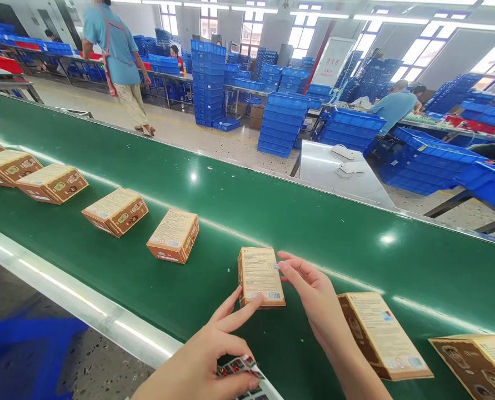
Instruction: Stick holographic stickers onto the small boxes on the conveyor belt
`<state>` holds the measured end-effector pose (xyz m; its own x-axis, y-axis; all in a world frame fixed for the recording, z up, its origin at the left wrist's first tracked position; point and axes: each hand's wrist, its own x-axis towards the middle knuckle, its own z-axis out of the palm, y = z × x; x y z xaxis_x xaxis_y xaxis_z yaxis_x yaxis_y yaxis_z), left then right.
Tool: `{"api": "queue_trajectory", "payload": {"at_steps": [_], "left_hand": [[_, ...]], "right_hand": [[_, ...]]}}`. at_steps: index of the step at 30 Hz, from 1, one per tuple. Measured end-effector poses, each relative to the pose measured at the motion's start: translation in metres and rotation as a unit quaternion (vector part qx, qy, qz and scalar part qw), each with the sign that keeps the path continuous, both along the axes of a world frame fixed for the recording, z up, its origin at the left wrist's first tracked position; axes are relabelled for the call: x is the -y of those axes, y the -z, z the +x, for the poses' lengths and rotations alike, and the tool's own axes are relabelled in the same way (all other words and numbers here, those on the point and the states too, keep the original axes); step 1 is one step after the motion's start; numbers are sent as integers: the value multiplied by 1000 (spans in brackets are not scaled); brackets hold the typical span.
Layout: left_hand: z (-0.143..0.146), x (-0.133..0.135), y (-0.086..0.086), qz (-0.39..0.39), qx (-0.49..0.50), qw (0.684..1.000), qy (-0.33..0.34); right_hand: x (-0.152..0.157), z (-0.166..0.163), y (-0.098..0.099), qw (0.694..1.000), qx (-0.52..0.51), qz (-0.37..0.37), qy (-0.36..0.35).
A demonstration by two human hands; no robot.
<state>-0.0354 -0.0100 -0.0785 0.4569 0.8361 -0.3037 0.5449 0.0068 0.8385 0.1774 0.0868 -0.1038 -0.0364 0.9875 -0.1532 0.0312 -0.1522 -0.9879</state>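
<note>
A cream-and-brown cardboard box (260,275) lies in front of me on the green conveyor belt, its printed face with a barcode upward. My left hand (218,350) grips a sheet of stickers (249,371) between thumb and curled fingers, while its outstretched index and middle fingers rest on the box's near left corner. At the box's right edge, my right hand (309,283) pinches a small shiny sticker (276,266) against the printed face. Just right of that hand, another box (391,333) bears a similar shiny sticker.
More boxes stand along the belt (214,189) to the left, including one box (174,236) nearby, and another box (480,361) at far right. A metal rail (105,311) edges the belt. Beyond are a metal table (326,172), stacked blue crates (283,125), a walking person (114,50) and seated workers.
</note>
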Motion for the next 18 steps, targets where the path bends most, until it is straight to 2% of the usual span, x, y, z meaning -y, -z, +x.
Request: {"api": "queue_trajectory", "payload": {"at_steps": [10, 15, 18], "left_hand": [[18, -9, -11, 1, 40, 999, 32], [28, -12, -10, 3, 43, 998, 52], [32, -14, -6, 10, 52, 996, 70]], "right_hand": [[5, 6, 6, 999, 18, 19, 19], [12, 13, 4, 996, 71, 43, 45], [17, 14, 0, 984, 148, 75, 62]]}}
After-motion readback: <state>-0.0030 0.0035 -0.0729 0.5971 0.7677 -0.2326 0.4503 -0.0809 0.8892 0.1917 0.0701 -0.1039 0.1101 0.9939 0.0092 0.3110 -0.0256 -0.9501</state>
